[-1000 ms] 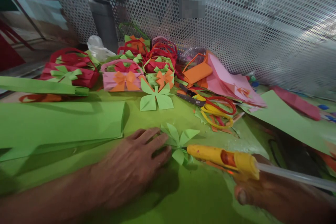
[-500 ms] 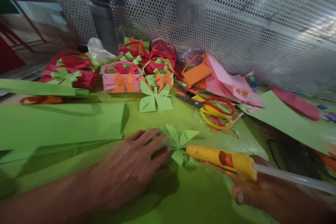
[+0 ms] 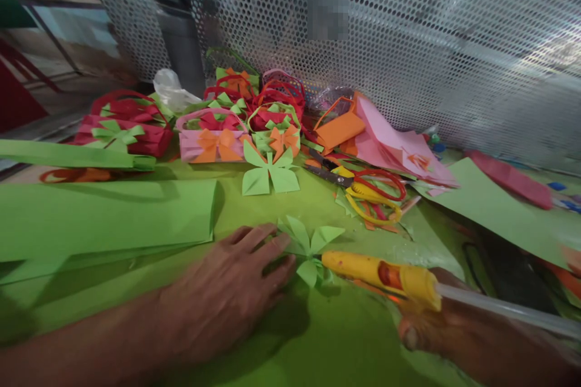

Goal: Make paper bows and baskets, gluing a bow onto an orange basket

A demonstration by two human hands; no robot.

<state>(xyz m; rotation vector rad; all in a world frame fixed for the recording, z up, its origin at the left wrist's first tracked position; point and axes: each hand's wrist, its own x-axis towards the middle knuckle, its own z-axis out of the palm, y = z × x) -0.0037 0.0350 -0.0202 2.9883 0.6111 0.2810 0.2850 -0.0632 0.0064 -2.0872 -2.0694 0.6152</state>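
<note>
A light green paper bow (image 3: pixel 310 252) with several petals lies on the green tabletop in front of me. My left hand (image 3: pixel 242 284) holds it by its left side, palm down, fingertips on the left petal; the thumb tip's contact is partly hidden. From the right, my right hand (image 3: pixel 447 326) grips a yellow hot glue gun (image 3: pixel 381 273), its nozzle at the bow's centre. A long clear glue stick (image 3: pixel 508 308) sticks out of the gun's back. The gun's handle and most of my right fingers are hidden. Beyond the bow stands a second green paper bow (image 3: pixel 271 174).
Small paper baskets (image 3: pixel 213 144) with bows crowd the back. Scissors (image 3: pixel 370 186) with red and yellow handles lie right of centre, over scraps. Green paper sheets (image 3: pixel 104 211) are at left, pink paper (image 3: pixel 381 139) at right. A dark bottle (image 3: pixel 179 42) stands by the perforated metal panel (image 3: pixel 408 30).
The view has shifted very slightly. Both hands, the bow and the glue gun stay in nearly the same places.
</note>
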